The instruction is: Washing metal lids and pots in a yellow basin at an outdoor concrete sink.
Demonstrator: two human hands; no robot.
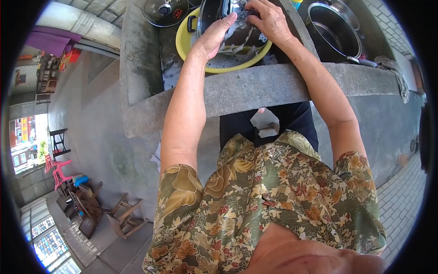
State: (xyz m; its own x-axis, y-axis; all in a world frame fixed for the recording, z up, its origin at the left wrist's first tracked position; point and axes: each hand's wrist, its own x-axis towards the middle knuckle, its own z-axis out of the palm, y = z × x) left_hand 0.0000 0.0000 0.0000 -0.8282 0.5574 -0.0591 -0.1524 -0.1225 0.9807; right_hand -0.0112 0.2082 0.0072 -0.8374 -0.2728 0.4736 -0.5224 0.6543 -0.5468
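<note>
A yellow basin with soapy water stands in the left compartment of a concrete sink. A shiny metal pot with a black side handle rests tilted in it, streaked with suds. My left hand grips the pot, thumb along a shiny metal part; its other fingers are mostly hidden. With bent fingers my right hand presses a grey steel wool scrubber against the metal. The far part of the pot is cut off by the top edge.
Left of the basin lies a glass lid with a dark knob. The right compartment holds a large dark pot. A grey cloth hangs over the sink's right end. Wooden stools and a pink chair stand on the floor at left.
</note>
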